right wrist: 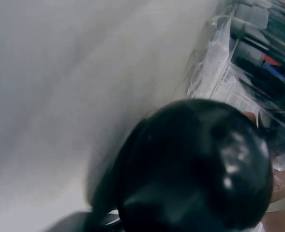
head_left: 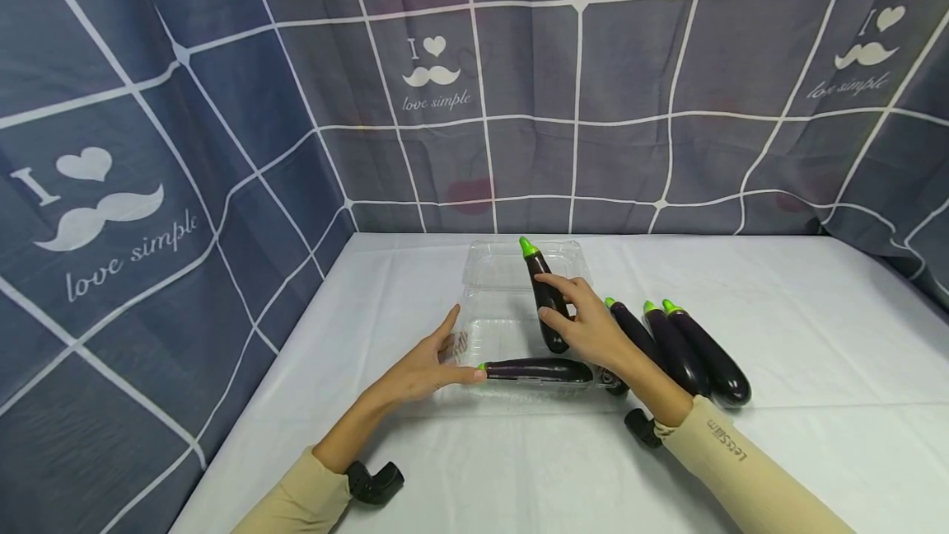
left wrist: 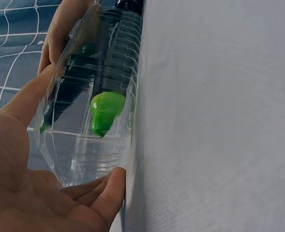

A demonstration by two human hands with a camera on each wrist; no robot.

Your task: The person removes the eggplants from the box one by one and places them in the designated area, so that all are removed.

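A clear plastic clamshell box [head_left: 493, 338] stands on the white table with its lid laid back toward the far side. One eggplant [head_left: 539, 369] lies along the near side of the box, its green cap [left wrist: 106, 112] pointing left. My left hand [head_left: 420, 363] grips the left end of the box, thumb by the near corner and fingers along the side. With my right hand [head_left: 589, 324] I hold a second eggplant [head_left: 547, 293] over the box, tilted, green cap away from me. In the right wrist view, a glossy eggplant end [right wrist: 195, 164] fills the foreground.
Several more eggplants [head_left: 693, 353] lie side by side on the table [head_left: 830, 336], right of the box, partly behind my right forearm. A dark checked curtain [head_left: 623, 72] hangs behind the table and down its left side.
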